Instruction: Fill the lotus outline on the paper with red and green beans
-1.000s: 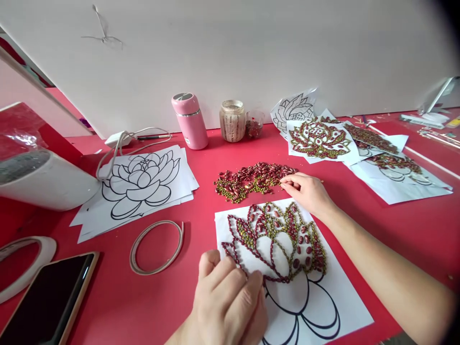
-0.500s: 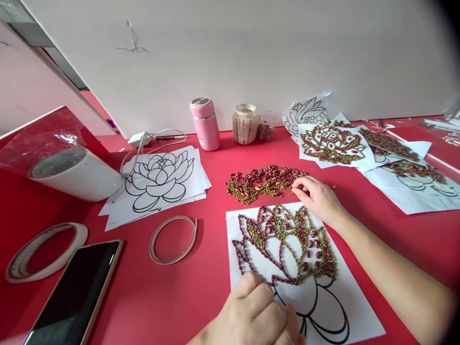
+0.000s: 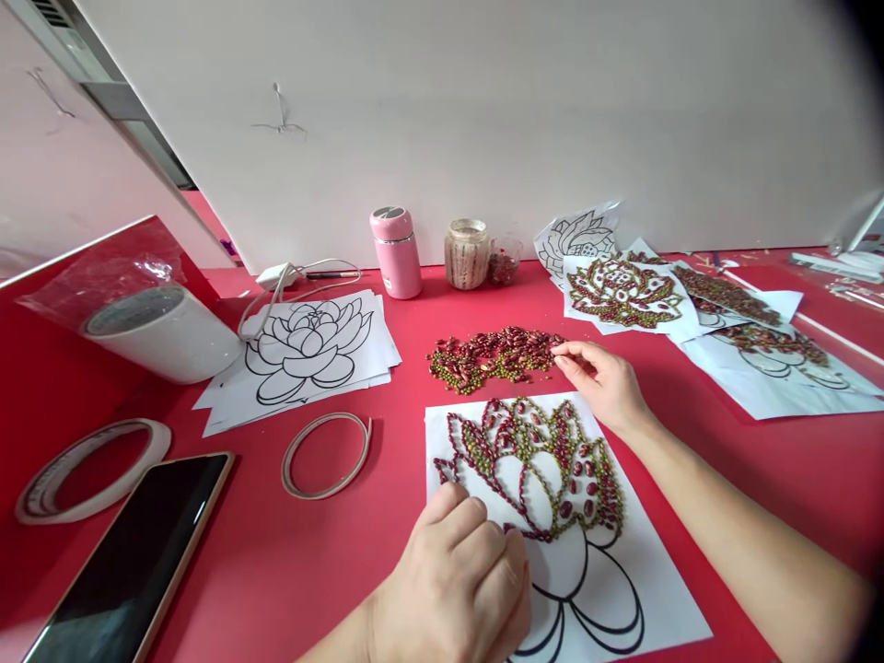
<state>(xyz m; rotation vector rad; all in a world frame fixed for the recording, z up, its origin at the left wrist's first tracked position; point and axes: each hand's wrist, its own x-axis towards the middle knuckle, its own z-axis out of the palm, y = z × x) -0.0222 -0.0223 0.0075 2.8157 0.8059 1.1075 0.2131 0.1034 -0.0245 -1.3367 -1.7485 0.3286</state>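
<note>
A white sheet with a lotus outline [image 3: 608, 589] lies on the red table [image 3: 276, 571] in front of me; its upper petals are covered with red and green beans. My left hand [image 3: 452, 589] rests on the sheet's lower left part, fingers curled in a loose fist, and what they hold is hidden. My right hand [image 3: 599, 379] reaches to the right end of a loose pile of red and green beans [image 3: 490, 354] just beyond the sheet, its fingertips pinched together at the beans.
A stack of blank lotus sheets [image 3: 304, 350], a large tape roll [image 3: 156, 331], thin tape rings [image 3: 324, 456] and a phone [image 3: 131, 562] lie to the left. A pink flask [image 3: 395, 251] and two jars [image 3: 466, 253] stand by the wall. Finished bean pictures [image 3: 625, 293] lie at the right.
The view shifted a little. My left hand stays on the sheet's lower left. My right hand stays at the pile's right end, fingers working among the beans.
</note>
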